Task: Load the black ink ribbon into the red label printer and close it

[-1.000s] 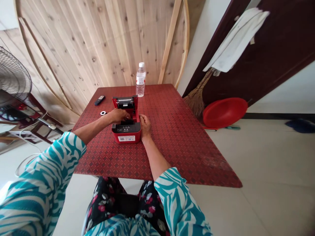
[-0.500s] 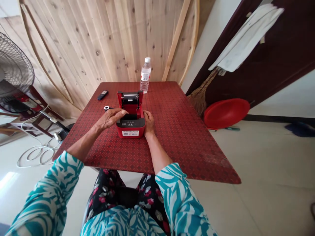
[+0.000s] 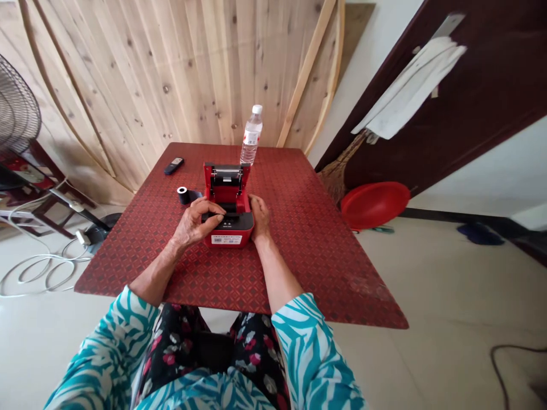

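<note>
Red-patterned tabletop (image 3: 128,273) stretched ahead of the seated person, with a pale wooden panel (image 3: 192,68) behind it. Between the hands sat a red label printer (image 3: 228,234), its lid standing open. The left hand (image 3: 195,224) was curled, its fingertips (image 3: 217,208) on the printer's top by the opening. The right hand (image 3: 260,218) lay cupped against the printer's right side. How firmly either held could not be told. Beyond the left hand lay a small black roll (image 3: 183,195) and a black remote (image 3: 173,165). A water bottle (image 3: 251,134) stood beyond the printer.
</note>
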### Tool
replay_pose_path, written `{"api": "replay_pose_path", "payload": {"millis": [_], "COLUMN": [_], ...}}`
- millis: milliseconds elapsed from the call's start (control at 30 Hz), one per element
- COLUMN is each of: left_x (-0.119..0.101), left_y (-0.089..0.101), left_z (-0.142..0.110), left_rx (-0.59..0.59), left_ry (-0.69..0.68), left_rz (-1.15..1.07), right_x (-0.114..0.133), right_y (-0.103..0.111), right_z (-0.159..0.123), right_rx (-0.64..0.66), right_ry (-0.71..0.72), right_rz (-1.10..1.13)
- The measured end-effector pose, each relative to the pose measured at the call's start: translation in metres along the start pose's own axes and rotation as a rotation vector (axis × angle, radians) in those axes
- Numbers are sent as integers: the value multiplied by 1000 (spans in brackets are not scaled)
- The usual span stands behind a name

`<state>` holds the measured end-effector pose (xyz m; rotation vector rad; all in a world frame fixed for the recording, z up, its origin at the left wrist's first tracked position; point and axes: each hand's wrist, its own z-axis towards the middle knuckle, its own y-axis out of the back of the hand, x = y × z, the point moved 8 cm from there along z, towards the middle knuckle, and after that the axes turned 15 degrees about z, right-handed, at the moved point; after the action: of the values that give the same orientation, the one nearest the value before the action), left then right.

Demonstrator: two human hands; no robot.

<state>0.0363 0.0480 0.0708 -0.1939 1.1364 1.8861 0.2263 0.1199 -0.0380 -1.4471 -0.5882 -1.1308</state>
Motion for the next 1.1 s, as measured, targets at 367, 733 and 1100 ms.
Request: {"api": "replay_pose_path", "payload": {"millis": [367, 733, 1100], "left_x": [-22, -10, -7], "left_y": [6, 12, 7], "left_z": [-2, -5, -6], "left_rx": [-62, -181, -154], "left_ry": [-207, -156, -156], "left_rz": [208, 361, 289], "right_x": [6, 25, 40], "right_y": [-38, -30, -24], "right_z": [41, 21, -6], "right_rx": [195, 66, 143], "right_ry": [6, 122, 257], "right_rz": [132, 190, 15]}}
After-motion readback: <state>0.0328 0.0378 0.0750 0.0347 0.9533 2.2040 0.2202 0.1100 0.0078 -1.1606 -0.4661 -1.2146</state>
